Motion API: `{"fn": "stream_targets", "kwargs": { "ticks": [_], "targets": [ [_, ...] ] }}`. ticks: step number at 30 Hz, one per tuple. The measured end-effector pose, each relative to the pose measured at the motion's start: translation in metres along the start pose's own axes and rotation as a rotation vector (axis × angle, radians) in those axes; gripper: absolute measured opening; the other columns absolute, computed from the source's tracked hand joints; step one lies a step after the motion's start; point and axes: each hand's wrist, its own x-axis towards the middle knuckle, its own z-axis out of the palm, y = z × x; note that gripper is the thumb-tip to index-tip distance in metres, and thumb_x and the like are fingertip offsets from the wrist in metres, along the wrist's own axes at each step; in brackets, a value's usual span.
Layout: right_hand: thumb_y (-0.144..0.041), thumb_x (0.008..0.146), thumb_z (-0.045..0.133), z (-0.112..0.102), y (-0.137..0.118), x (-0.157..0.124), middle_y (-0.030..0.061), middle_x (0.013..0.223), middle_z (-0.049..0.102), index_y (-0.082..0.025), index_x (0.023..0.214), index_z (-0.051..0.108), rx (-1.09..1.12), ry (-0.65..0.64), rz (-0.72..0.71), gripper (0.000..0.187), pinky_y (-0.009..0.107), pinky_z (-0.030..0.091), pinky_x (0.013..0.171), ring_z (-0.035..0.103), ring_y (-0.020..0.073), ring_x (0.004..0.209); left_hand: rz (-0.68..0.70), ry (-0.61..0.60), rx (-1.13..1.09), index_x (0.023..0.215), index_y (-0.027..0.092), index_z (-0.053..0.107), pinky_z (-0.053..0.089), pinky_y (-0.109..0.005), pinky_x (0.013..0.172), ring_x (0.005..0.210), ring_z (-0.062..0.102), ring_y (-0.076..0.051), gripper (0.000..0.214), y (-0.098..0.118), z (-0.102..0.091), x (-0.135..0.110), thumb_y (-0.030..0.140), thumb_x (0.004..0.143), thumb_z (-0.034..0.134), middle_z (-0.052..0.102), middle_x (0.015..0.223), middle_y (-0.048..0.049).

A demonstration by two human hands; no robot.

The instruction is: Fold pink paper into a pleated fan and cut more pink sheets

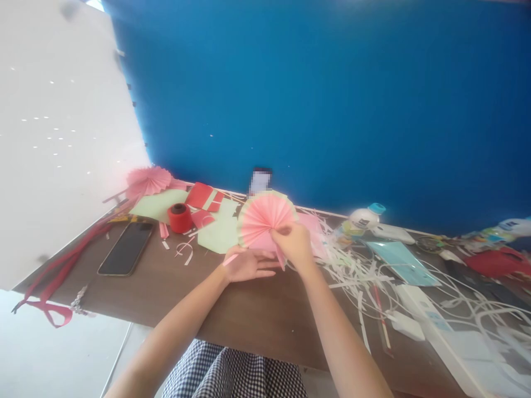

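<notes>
Pleated pink paper fan (263, 221) held just above brown wooden worktop (166, 287), near its far edge. Our right hand (293, 244) has its grip clamped on the fan's pivot. Left hand (248, 265) lies open-fingered just beneath. Pleating looks done, we judge. The fan spans only half a circle, unlike full pink paper rosette (149, 181) far left.

You face a flat, saturated-blue wall panel (332, 99) that fills 11 to 3 o'clock and is evenly lit. At 9 to 10 o'clock is a white wall surface (53, 138) with small bright specks. The dark brown wooden tabletop (257, 315) runs from 8 to 4 o'clock. Pale grey floor (62, 359) shows at 7 o'clock, below the table's edge.
</notes>
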Motion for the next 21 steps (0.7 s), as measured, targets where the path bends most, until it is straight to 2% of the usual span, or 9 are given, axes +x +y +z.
{"fn": "stream_targets", "kwargs": {
  "ticks": [6,13,21],
  "targets": [
    [-0.025,0.061,0.054,0.0012,-0.0023,0.0003,0.0036,0.061,0.066,-0.018,0.055,0.061,-0.034,0.021,0.005,0.011,0.028,0.046,0.057,0.061,0.0188,0.060,-0.055,-0.022,-0.001,0.119,0.001,0.045,0.024,-0.051,0.097,0.130,0.012,-0.033,0.070,0.0021,0.0018,0.0000,0.045,0.064,0.042,0.032,0.135,-0.0195],
    [-0.025,0.064,0.055,-0.0004,0.0025,0.0011,0.0030,0.060,0.066,-0.018,0.056,0.060,-0.025,-0.006,-0.006,0.011,0.027,0.045,0.055,0.061,0.0183,0.060,-0.065,-0.014,0.007,0.113,-0.003,0.050,0.028,-0.045,0.093,0.125,0.022,-0.035,0.076,0.0025,0.0001,-0.0008,0.056,0.067,0.034,0.038,0.128,-0.0241],
    [-0.024,0.070,0.054,-0.0034,0.0074,-0.0002,0.0021,0.066,0.066,-0.019,0.064,0.059,-0.007,-0.079,-0.132,0.009,0.029,0.046,0.059,0.060,0.0170,0.062,-0.104,0.007,0.042,0.105,-0.003,0.055,0.035,-0.037,0.077,0.120,0.024,-0.035,0.076,0.0082,-0.0036,-0.0046,0.057,0.066,0.030,0.039,0.124,-0.0253]
  ]
}}
